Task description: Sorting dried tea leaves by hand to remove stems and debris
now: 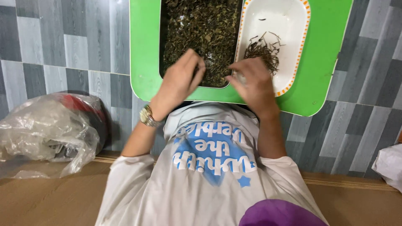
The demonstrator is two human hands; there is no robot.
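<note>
A green tray-table (144,50) sits over my lap. On it stands a dark tray (161,50) full of dried leaves (201,29), and beside it to the right a white dish with an orange-dashed rim (305,29) holding a small heap of dark stems (264,50). My left hand (180,79), a watch on its wrist, rests with fingers down in the leaves at the tray's near edge. My right hand (253,83) hovers at the gap between tray and dish, fingers pinched together on something small; what it grips is too small to tell.
A crumpled clear plastic bag (46,129) over a red object lies on the left. A white bag (389,165) shows at the right edge. The floor (63,46) is grey striped tile; I sit on a brown surface (50,196).
</note>
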